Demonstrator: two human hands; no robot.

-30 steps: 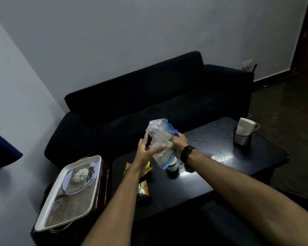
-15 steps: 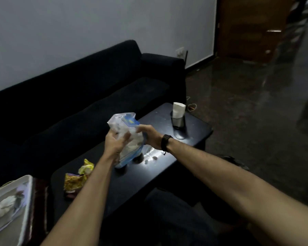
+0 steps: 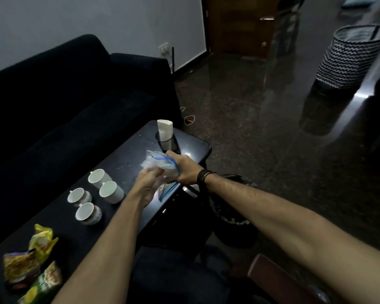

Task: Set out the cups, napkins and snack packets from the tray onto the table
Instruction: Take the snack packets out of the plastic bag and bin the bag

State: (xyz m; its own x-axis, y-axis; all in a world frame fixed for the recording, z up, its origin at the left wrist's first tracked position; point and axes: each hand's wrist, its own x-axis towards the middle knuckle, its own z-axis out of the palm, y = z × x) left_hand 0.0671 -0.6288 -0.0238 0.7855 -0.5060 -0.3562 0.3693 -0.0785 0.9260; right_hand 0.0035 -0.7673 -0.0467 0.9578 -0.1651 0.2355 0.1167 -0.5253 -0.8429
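Both hands hold a crumpled clear plastic bag with a blue strip (image 3: pixel 160 165) above the near right part of the dark table (image 3: pixel 130 150). My left hand (image 3: pixel 148 183) grips its lower part; my right hand (image 3: pixel 182 170), with a dark wristband, grips its right side. Several white cups (image 3: pixel 99 178) stand on the table to the left of my hands. White napkins (image 3: pixel 164 130) stand upright in a holder at the far right corner. Snack packets (image 3: pixel 34 257), yellow and green, lie at the near left.
A dark sofa (image 3: pixel 64 95) runs behind the table. A black-lined bin (image 3: pixel 230 213) sits on the floor just right of the table's near corner. A zigzag-patterned basket (image 3: pixel 351 55) stands far right on the glossy dark floor.
The view has swung right; the tray has left the frame and the cups have come into sight. My hands and the bag have sunk lower, toward the table's near right edge.
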